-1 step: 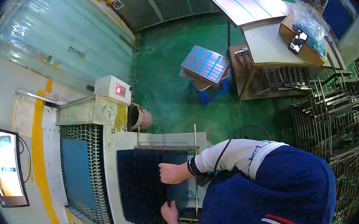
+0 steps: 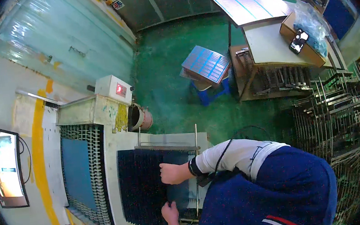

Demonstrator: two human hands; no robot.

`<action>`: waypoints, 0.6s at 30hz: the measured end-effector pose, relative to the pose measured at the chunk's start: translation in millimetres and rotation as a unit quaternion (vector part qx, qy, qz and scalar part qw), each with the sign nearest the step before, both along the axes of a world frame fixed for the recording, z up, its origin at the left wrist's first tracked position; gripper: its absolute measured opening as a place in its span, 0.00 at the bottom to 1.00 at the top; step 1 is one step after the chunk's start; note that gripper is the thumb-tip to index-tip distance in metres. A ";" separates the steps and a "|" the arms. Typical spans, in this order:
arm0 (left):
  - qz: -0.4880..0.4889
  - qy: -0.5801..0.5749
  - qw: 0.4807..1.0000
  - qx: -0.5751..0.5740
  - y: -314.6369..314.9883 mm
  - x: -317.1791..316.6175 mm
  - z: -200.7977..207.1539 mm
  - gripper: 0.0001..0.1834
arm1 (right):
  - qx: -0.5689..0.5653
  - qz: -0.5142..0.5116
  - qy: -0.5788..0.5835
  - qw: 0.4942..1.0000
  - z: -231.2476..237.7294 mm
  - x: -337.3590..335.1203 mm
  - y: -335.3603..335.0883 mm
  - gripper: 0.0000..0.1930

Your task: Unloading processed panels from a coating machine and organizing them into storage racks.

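A rack (image 2: 168, 148) with metal end bars holds several thin dark blue panels (image 2: 141, 187) standing close together on edge. At its right end a greyer-blue panel (image 2: 178, 194) shows its flat face. My right hand (image 2: 174, 173), the upper one in the picture, is closed at the top edge of this panel. Lower down, my left hand (image 2: 170, 212) pinches the same panel near its other end. The fingertips of both hands are partly hidden. To the left, a blue panel (image 2: 77, 173) lies flat on the roller conveyor (image 2: 98, 178) of a machine.
A control box (image 2: 114, 91) with a red display sits on the machine; a bucket (image 2: 145, 119) stands beside it. Silvery panels (image 2: 205, 65) rest on a blue stool (image 2: 214, 93). Metal racks (image 2: 342, 113) crowd the right side. A monitor (image 2: 5, 166) hangs at far left.
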State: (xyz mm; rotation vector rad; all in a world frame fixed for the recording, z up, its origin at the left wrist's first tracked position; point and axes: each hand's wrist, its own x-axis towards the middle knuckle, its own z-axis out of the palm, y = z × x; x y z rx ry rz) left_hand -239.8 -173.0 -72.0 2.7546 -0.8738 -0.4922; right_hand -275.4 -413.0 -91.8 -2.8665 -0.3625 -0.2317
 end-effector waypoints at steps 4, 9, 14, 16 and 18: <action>-0.005 0.043 0.999 -0.001 1.0 4.6 0.0 0.17 | 0.002 0.000 0.026 1.000 0.9 2.7 2.6 0.07; -0.053 0.007 0.999 0.010 -1.3 -3.1 -0.3 0.16 | 0.008 -0.015 0.002 1.000 -4.9 -3.0 5.1 0.10; -0.066 -0.032 0.997 0.006 21.8 8.0 -31.2 0.18 | -0.023 -0.037 0.015 0.999 1.1 -6.9 9.2 0.07; -0.059 -0.001 0.998 0.011 11.5 3.2 -16.3 0.18 | -0.023 -0.054 0.004 0.998 -2.9 -6.3 10.3 0.07; -0.056 0.022 0.998 0.018 15.0 2.6 -17.6 0.18 | -0.033 -0.058 0.024 0.998 -4.0 -6.8 14.0 0.06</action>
